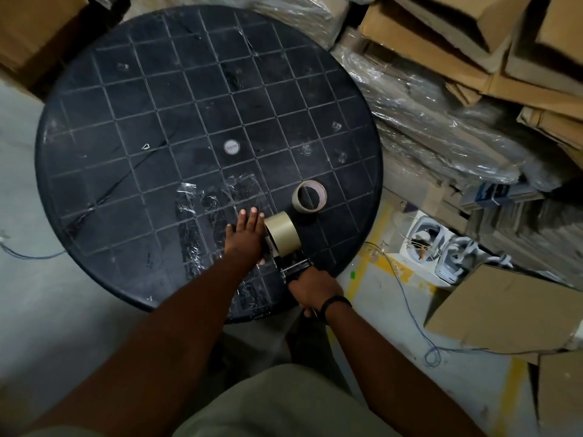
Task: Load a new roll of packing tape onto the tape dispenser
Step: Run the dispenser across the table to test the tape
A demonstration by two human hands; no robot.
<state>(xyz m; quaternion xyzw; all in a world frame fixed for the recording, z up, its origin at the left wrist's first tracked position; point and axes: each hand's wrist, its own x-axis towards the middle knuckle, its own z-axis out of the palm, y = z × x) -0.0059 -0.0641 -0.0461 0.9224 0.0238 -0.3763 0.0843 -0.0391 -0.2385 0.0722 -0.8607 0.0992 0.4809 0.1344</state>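
Your left hand (pixel 247 236) lies flat, fingers straight and together, pressed against the side of the new tape roll (pixel 281 234) near the front edge of the round black table (pixel 126 121). Your right hand (pixel 312 287), a dark band (pixel 335 302) on its wrist, is curled around the handle of the tape dispenser (pixel 291 269), which lies at the table's near rim. The tan roll stands on edge at the dispenser's far end; whether it is fully seated on the hub cannot be told. Just beyond it, a second, nearly spent roll (pixel 310 196) lies flat on the table, apart from your hands. Clear strips of tape (pixel 214 197) cling to the gridded top. To the right, cardboard boxes (pixel 492 298) and plastic-wrapped bundles (pixel 426 121) crowd the floor.
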